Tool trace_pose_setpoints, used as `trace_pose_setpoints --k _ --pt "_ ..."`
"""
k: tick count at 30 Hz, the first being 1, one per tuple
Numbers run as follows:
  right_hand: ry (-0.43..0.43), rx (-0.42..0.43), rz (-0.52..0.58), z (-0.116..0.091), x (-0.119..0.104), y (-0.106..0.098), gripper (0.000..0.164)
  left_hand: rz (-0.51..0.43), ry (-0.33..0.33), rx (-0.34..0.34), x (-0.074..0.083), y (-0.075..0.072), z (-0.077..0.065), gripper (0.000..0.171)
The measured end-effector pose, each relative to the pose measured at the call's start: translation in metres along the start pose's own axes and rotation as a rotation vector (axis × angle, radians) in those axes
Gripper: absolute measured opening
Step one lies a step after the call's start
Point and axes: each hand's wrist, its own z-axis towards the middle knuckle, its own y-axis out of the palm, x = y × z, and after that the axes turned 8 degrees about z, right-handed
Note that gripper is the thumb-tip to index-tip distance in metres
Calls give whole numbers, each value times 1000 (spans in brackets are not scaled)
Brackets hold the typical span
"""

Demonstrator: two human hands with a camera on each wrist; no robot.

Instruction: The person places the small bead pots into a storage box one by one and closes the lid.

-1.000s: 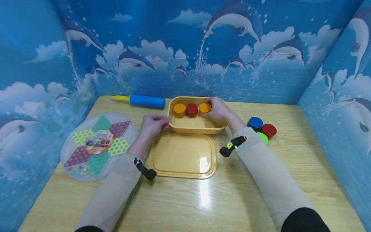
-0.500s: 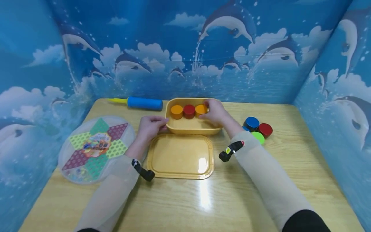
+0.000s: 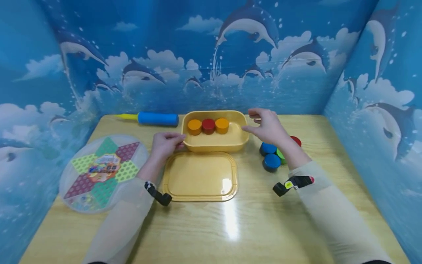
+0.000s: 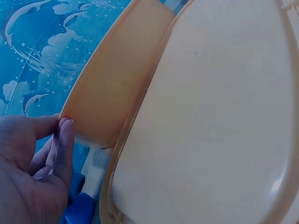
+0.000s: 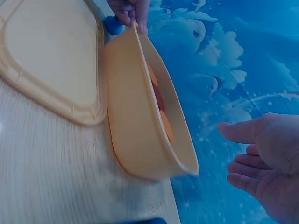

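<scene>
With finger and thumb, my left hand (image 3: 166,143) pinches the rim of a yellow plastic box (image 3: 214,147) at its near left corner; the left wrist view shows the fingertips right at the rim. Inside the box, an orange round piece (image 3: 194,127), a red one (image 3: 208,126) and another orange one (image 3: 222,125) stand in a row along the back. Just off the box's right end is my right hand (image 3: 267,126), fingers spread from the thumb, holding nothing. Below it lie two blue pieces (image 3: 271,162), a green one (image 3: 281,157) and a red one (image 3: 296,140), partly hidden by the hand.
A flat yellow lid (image 3: 200,176) lies on the wooden table directly in front of the box. To the left is a round Chinese checkers board (image 3: 104,170). A blue pump (image 3: 158,118) with a yellow tip lies behind. Dolphin-printed curtains enclose the table.
My right hand has let go of the right orange piece, now beside the red one, and has moved right out of the box. My left hand stays on the rim.
</scene>
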Motion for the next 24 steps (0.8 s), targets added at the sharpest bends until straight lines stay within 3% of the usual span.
trace_pose_setpoints --k 13,24 --pt "27 30 10 -39 50 -69 64 -7 8 -4 2 -2 1 34" --pt "57 -156 -49 -68 109 -107 62 13 4 -7 3 -2 0 32"
